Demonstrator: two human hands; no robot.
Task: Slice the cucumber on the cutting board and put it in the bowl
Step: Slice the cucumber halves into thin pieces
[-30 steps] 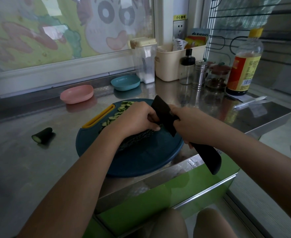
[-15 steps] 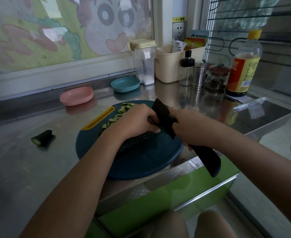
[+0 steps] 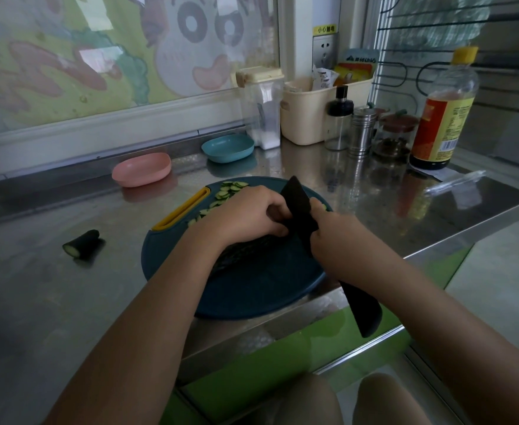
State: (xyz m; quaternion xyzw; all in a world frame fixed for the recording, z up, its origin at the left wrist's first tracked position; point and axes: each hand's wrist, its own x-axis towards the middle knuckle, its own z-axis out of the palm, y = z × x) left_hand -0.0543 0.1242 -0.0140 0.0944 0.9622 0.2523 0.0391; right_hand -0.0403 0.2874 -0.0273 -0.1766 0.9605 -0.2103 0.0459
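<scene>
A dark green cucumber (image 3: 246,251) lies on the round dark blue cutting board (image 3: 261,289). My left hand (image 3: 246,214) curls over its far end and holds it down. My right hand (image 3: 338,231) grips a black knife (image 3: 298,207), whose blade stands against my left fingers while its long handle sticks out toward me. Several thin cucumber slices (image 3: 227,191) lie at the board's far edge, beside the yellow handle slot. A pink bowl (image 3: 142,169) and a teal bowl (image 3: 227,148) stand behind the board.
A cut cucumber end (image 3: 82,243) lies on the steel counter to the left. At the back right stand a salt container (image 3: 264,108), a cream caddy (image 3: 310,115), shakers and jars (image 3: 361,131) and a sauce bottle (image 3: 442,118). The counter's front edge runs just below the board.
The hands and knife stay in almost the same place on the cucumber. Only a slight shift of the blade shows.
</scene>
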